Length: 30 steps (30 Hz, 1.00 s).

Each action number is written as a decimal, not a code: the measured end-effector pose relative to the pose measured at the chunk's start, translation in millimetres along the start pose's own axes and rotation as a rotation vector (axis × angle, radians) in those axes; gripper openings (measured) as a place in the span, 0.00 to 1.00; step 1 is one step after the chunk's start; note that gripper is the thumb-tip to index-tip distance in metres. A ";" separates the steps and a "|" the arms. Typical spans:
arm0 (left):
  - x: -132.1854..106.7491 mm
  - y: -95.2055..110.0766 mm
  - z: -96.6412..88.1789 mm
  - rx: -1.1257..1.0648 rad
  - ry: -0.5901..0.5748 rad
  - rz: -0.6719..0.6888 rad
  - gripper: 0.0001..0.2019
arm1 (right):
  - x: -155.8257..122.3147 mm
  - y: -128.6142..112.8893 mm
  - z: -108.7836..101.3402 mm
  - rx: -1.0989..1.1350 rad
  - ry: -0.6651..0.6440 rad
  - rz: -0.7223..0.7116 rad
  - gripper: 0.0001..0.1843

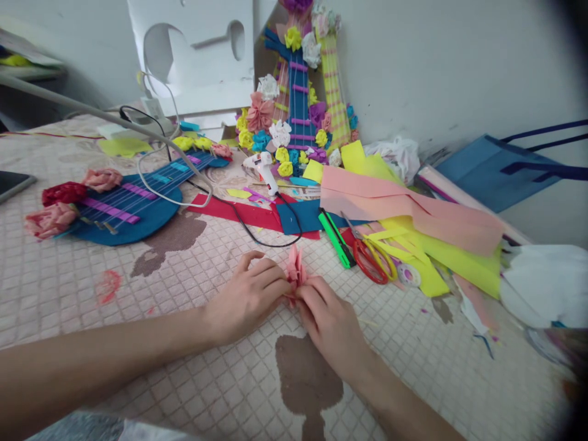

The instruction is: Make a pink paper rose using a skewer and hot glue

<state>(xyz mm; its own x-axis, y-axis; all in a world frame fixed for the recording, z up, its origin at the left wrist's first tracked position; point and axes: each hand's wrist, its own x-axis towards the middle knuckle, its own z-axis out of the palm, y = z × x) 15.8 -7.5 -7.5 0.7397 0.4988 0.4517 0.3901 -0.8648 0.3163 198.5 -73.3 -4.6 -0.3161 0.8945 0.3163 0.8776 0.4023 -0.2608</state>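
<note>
Between my two hands, a small pink paper flower stands with its folded petals pointing up. My left hand pinches its lower left side, the fingers bent and the index finger arched. From the other side, my right hand grips its base with thumb and fingers. The fingertips nearly meet there and hide the bottom of the flower. Close by on the right lie a green box cutter and scissors with red and yellow handles.
A blue paper guitar with flowers lies at left, a cable crossing it. Behind stands a white glue gun before flower-covered guitars. Pink paper, yellow paper and a tape roll are at right. The patterned tablecloth has brown patches.
</note>
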 end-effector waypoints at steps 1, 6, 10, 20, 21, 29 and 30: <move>-0.1 -0.2 0.0 0.000 0.005 0.001 0.08 | 0.2 -0.4 -0.5 -0.009 -0.001 0.003 0.07; -0.3 -0.8 -0.1 0.011 0.008 0.006 0.09 | 0.9 -0.7 -1.0 -0.024 -0.017 0.009 0.08; -0.4 -0.2 -0.3 0.018 -0.001 0.004 0.09 | 0.2 0.4 0.6 0.034 0.026 0.009 0.06; -0.8 1.3 -3.3 0.013 0.006 -0.008 0.06 | -1.2 0.3 1.0 0.029 0.031 0.012 0.07; -0.8 1.1 -3.5 0.014 0.011 -0.003 0.06 | -0.9 0.3 1.0 0.023 0.031 0.009 0.07; -1.1 -0.5 -3.8 0.029 0.004 0.015 0.08 | -1.3 -0.4 0.6 0.063 0.025 0.011 0.07; -1.1 -0.4 -3.7 0.023 0.003 0.008 0.09 | -1.5 -0.9 -0.7 0.094 0.040 0.009 0.07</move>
<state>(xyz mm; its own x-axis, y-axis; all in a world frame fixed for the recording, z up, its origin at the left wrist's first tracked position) 12.8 -7.4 -5.1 0.7414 0.4919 0.4565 0.3965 -0.8699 0.2934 198.5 -75.2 -4.2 -0.2921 0.8902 0.3496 0.8418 0.4128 -0.3477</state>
